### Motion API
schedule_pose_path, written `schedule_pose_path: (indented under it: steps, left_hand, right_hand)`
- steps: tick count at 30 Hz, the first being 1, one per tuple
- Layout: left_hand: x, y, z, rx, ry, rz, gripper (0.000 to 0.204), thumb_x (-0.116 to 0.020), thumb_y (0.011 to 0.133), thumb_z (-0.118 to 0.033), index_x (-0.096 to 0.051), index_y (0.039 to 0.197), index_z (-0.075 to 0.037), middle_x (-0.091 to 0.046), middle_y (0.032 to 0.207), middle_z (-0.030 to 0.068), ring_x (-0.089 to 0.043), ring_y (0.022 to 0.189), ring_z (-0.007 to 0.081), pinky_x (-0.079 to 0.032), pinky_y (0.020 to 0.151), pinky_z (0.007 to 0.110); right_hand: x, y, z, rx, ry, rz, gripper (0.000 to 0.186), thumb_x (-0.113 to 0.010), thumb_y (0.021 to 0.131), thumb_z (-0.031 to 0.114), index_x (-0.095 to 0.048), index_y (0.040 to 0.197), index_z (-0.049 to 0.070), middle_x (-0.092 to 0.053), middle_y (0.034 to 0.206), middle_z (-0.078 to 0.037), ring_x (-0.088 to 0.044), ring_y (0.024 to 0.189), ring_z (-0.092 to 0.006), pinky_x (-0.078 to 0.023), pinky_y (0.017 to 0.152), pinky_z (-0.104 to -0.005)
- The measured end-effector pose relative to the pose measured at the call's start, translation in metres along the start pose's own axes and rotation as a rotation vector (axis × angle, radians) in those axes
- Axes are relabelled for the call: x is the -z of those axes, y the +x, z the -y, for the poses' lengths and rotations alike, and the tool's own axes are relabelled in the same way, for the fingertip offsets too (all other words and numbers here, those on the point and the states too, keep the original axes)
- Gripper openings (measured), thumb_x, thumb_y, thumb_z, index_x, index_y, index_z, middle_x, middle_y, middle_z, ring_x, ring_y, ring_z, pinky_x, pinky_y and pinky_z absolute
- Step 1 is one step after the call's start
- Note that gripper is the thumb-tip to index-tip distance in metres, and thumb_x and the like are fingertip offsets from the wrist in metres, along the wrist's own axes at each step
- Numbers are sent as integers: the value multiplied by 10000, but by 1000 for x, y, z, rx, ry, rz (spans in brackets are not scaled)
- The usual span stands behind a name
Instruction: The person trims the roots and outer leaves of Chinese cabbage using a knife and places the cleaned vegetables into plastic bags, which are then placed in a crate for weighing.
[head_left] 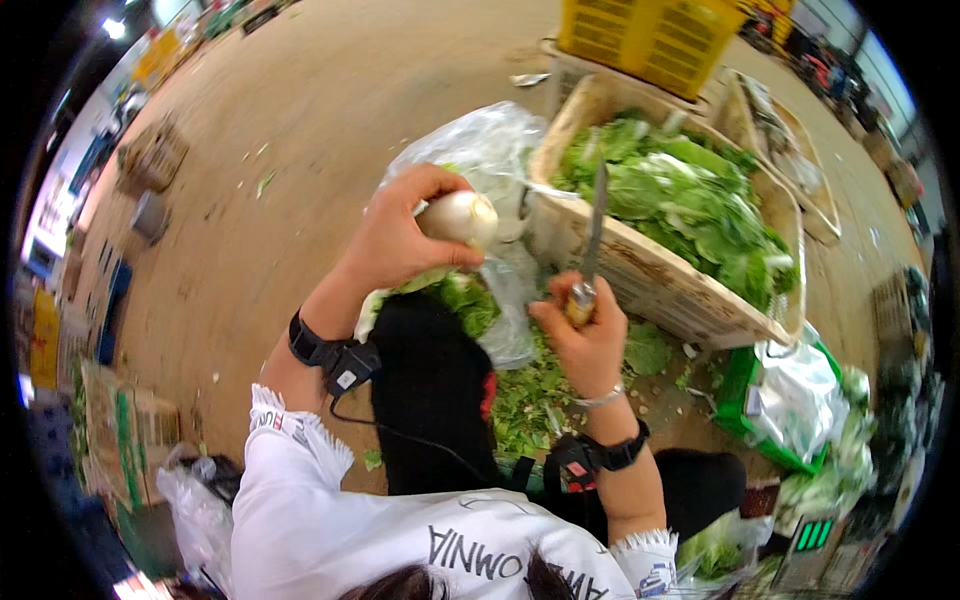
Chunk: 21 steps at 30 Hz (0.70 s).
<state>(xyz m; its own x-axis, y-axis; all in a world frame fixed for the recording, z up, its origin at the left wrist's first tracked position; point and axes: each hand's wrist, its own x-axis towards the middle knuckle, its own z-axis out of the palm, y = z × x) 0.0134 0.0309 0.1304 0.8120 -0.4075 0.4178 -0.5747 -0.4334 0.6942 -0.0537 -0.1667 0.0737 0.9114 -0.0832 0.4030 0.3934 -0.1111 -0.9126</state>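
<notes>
We're in a big shed-like space: brown floor [300, 90] across the upper frame, leaf scraps on it, bright lamp [114, 28] at upper left. Left side of frame: brown box [155, 155], grey bucket [150, 215]. Green trimmings [525, 405] litter the ground at lower centre, beside our black-clad knee [425, 400].

Writing: dark lettering [475, 560] across our white shirt [370, 530], bottom of frame, plus a small red patch on the sleeve. Lit green marks on a dark panel [812, 535], lower right. Print on the cream crate [660, 265] is too blurred for us to read.

Containers: cream crate, upper right of centre, is heaped with leafy greens [680, 190]. Yellow slotted crate [640, 45] at top edge. Green crate [737, 400], right of centre lower down, has a white plastic bag [805, 395] in it. Clear plastic bag [470, 140] sits left of the cream crate, partly behind our left hand [405, 230].

Hands: left fingers curl round a white vegetable [465, 220], just above frame centre, pale end facing right. Right hand [592, 340], centre right, is clenched on the handle of a knife [597, 215], blade up, apart from the vegetable.
</notes>
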Motion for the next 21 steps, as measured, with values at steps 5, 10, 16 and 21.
schedule_pose_path:
  steps: [5,10,16,21]
  left_hand:
    - [-56,6,-26,49,-62,85,543,-828,527,-191,-560,966,-20,-551,874,82,-549,828,189,-443,736,296]
    - [-80,-4,11,340,-356,377,556,-823,560,-196,-544,1005,-13,-578,905,53,-540,843,129,-442,753,275]
    - [-66,0,51,423,-694,528,776,-823,456,-515,-533,983,-25,-575,869,21,-557,781,110,-465,696,261]
    - [-96,5,43,543,-1055,450,928,-696,473,-682,-460,1109,-50,-575,913,64,-583,774,136,-502,658,263]
  right_hand:
    - [19,5,1,-10,-135,24,587,-793,598,238,-526,1067,8,-580,965,-145,-593,843,-267,-480,732,-328]
    - [61,10,-16,-219,-137,380,483,-682,637,137,-566,1098,52,-630,888,-154,-620,768,-236,-484,714,-302]
    - [110,124,28,-152,-833,207,467,-708,684,275,-591,1092,79,-603,670,-70,-567,578,-171,-481,610,-288]
    - [128,174,21,391,-1030,-79,471,-703,721,336,-579,1074,51,-619,710,-37,-559,563,-99,-439,453,-246]
